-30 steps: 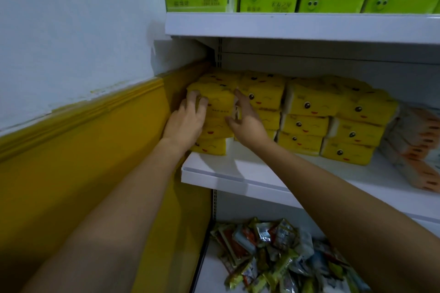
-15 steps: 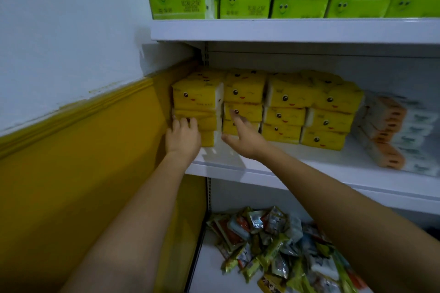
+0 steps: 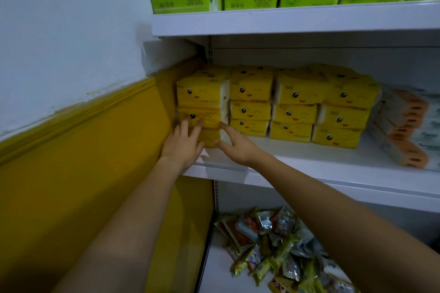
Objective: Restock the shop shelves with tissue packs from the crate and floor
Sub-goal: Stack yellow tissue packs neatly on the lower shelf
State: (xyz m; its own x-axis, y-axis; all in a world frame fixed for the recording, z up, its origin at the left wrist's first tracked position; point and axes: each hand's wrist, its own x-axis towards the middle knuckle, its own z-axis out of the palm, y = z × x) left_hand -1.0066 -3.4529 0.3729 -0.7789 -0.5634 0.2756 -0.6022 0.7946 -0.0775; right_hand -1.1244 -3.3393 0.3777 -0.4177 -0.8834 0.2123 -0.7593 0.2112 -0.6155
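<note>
Packs [image 3: 198,97] yellow, smiley-faced (lettering illegible) | left hand [image 3: 182,150], right hand [image 3: 239,147] touching

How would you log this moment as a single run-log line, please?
left hand: flat against leftmost yellow tissue stack | right hand: open, touching its right side | place: middle shelf | step: aligning

Loose heap of snack packets [image 3: 273,242] at lower right, white wall [image 3: 71,31] over yellow band [image 3: 71,185]

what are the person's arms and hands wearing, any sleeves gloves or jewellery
Nothing worn shows. The left hand and right hand are ungloved, with no rings visible. The left forearm and right forearm are bare to the frame edge: no sleeves, watch or bracelet.
</note>
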